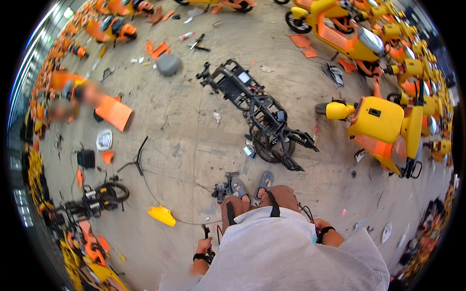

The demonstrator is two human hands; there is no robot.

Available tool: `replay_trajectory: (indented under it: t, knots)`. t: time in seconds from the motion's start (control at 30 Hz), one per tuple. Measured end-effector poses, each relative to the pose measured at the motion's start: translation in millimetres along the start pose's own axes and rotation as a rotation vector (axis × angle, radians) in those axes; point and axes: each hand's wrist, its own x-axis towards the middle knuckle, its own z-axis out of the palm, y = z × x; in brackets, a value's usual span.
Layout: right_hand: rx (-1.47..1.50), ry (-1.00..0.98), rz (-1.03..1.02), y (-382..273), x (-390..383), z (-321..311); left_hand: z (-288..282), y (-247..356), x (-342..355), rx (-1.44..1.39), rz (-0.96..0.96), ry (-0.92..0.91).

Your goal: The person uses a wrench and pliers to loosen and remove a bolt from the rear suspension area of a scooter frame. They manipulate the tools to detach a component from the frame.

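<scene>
I stand over a concrete floor in grey clogs. Low by my left side, my left hand [203,245] is closed round a narrow black tool [207,230]; its exact kind does not show. On the right, my right hand [320,224] is beside my hip, with its fingers mostly hidden by the grey shirt. Ahead of my feet lies a stripped black scooter frame [242,92], its rear wheel [266,146] nearest me. A cluster of black parts [221,190] is on the floor touching or close to my left clog.
A yellow scooter [381,119] stands at right, with rows behind it. At left are a black wheeled frame [94,200], a yellow panel [162,216], a forked black bar [139,157] and a long cable. A grey rounded part [168,64] lies farther off. Someone crouches near an orange panel [114,112].
</scene>
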Motion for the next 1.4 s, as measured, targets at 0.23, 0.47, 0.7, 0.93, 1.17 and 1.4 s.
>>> replay_trajectory:
  t: [0.23,0.47,0.7,0.93,1.17,1.4]
  knots:
    - [-0.006,-0.047,0.014,9.2,31.8,16.5,9.2,64.5,-44.5,0.375,0.421,0.107]
    - [0.321,-0.099,0.095,-15.6,35.5,13.7,-3.0,71.6,-26.4,0.51,0.657,0.344]
    - [0.505,-0.101,0.076,-24.2,36.0,9.7,13.9,97.5,-52.9,0.46,0.428,0.186]
    - [0.309,-0.027,-0.041,-34.9,46.4,14.3,6.8,71.7,-44.2,0.499,0.429,0.15]
    - [-0.175,0.058,-0.188,-52.8,29.5,4.5,-19.5,42.6,8.5,0.155,0.128,0.065]
    - [-0.388,0.102,-0.171,-154.7,0.6,7.5,-52.3,-16.9,45.8,-0.322,0.059,0.105]
